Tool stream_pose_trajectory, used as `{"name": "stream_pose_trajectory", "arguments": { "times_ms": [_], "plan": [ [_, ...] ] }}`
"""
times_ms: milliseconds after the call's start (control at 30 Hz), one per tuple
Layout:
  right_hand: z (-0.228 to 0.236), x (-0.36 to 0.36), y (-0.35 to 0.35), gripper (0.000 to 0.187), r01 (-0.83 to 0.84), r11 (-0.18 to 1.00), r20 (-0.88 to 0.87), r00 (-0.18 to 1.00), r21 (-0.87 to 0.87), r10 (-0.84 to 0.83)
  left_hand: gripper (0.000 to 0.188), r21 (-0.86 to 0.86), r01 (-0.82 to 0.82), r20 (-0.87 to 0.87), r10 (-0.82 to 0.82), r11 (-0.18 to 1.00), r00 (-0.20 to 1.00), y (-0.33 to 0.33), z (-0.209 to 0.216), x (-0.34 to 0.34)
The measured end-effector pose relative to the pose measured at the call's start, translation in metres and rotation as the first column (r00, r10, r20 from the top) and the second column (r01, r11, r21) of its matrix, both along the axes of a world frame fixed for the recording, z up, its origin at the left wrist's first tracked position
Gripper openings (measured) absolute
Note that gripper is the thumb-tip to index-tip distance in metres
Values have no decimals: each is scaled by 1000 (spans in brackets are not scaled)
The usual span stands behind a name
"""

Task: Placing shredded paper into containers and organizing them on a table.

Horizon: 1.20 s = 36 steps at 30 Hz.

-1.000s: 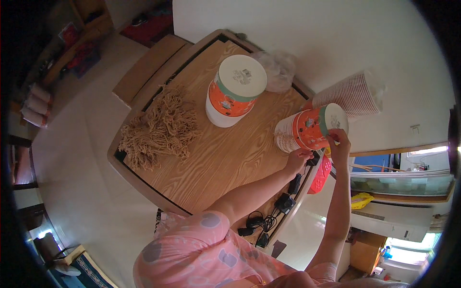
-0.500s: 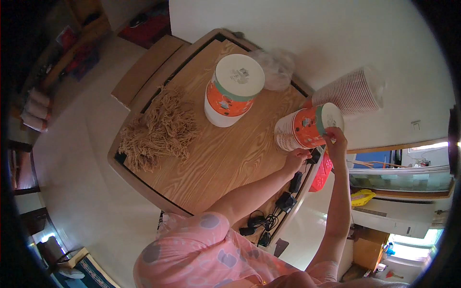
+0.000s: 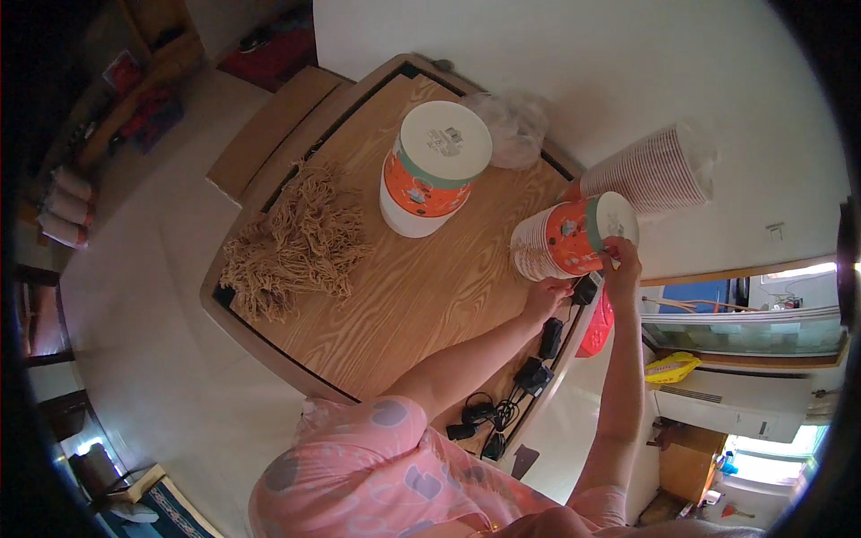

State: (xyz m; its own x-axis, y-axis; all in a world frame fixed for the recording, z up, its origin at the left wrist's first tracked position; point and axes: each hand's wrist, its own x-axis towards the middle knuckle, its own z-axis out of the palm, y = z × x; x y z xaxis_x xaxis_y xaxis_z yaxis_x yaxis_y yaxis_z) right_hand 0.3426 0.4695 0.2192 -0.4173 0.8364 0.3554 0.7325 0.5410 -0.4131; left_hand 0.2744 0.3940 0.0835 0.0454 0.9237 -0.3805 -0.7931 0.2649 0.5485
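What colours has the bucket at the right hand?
The bucket: printed orange, green band, whitish base; head view shows it best.

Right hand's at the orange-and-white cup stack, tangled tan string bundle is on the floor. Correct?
Not the floor: the head view shows the tangled tan string bundle on the wood-grain table. The right hand is at the orange-and-white cup stack.

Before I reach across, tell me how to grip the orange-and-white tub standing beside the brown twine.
Probably best around the tub's orange side wall, coming from the near right: the twine lies to its left and crumpled clear plastic sits behind. The round wall suits a wide hold; the flat top shows no handle.
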Motion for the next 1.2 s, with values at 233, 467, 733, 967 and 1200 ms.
{"name": "stream_pose_trajectory", "arguments": {
  "times_ms": [233, 467, 733, 967, 1200],
  "plan": [
    [0, -13, -3, 20, -3, 1000, -5, 1000, -4, 3, 16, -11, 34, -33, -34, 999, 999, -3, -24, -1],
    [-8, 5, 1, 18, 5, 1000, -83, 997, 7, -5, 7, -82, -42, 18, 43, 996, 999, 8, -74, 9],
    [-1, 4, -4, 24, 67, 997, 35, 997, -42, -65, 12, 222, -285, -732, 352, 932, 583, 45, -75, -18],
    [-1, -9, -3, 23, 10, 999, -36, 999, -33, -11, 12, 151, -215, -570, 263, 965, 778, 62, -82, -52],
    [0, -6, -1, 19, 26, 999, -45, 999, -48, -28, 16, 213, -232, -629, 315, 949, 711, 50, -77, -59]
  ]
}}
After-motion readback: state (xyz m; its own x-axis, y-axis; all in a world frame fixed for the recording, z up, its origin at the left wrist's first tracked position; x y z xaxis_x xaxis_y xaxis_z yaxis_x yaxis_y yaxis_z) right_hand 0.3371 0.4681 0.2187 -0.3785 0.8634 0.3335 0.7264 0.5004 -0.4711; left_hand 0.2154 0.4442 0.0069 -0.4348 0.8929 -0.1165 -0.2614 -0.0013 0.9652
